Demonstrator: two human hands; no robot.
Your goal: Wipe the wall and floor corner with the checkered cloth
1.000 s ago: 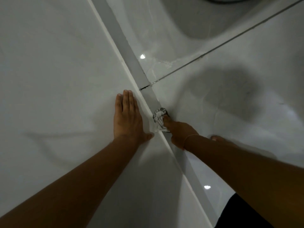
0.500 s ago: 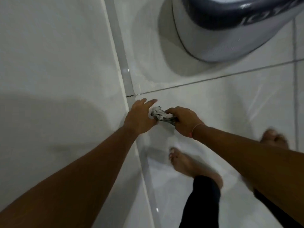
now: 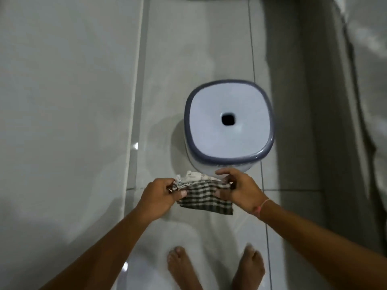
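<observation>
The checkered cloth [image 3: 206, 197], dark and white checks with a white bunched top edge, hangs spread between both hands above the floor. My left hand [image 3: 159, 195] pinches its left end and my right hand [image 3: 238, 191] pinches its right end. The wall [image 3: 62, 122] fills the left side. The grey skirting strip [image 3: 137, 122] where the wall meets the floor runs up the frame just left of my left hand. The cloth is off the wall and off the floor.
A white plastic stool [image 3: 229, 124] with a blue-grey rim and a centre hole stands on the glossy tiled floor [image 3: 209, 49] just beyond my hands. My bare feet [image 3: 215, 268] are at the bottom. A darker strip [image 3: 303, 101] runs along the right.
I have risen from crouching; the view now looks straight down. My left hand left the wall and took hold of the cloth, which went from bunched at the corner to spread between both hands.
</observation>
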